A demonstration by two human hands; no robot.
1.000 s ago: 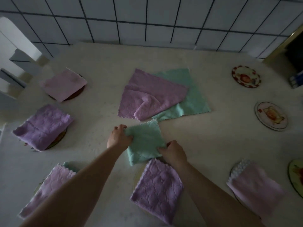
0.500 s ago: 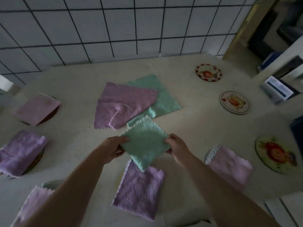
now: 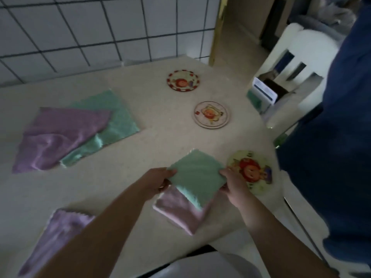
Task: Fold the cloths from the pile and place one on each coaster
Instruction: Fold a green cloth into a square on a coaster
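Carried rightward since earlier: folded green cloth (image 3: 195, 177), now beside nearest bare coaster (image 3: 250, 171).
Pinched at opposite edges by left hand (image 3: 158, 182) and right hand (image 3: 233, 182), fingers curled; likely light, limp, best supported at both edges.

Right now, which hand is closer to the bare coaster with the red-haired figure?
The right hand, right beside that coaster. The left hand is across the green cloth both hold.
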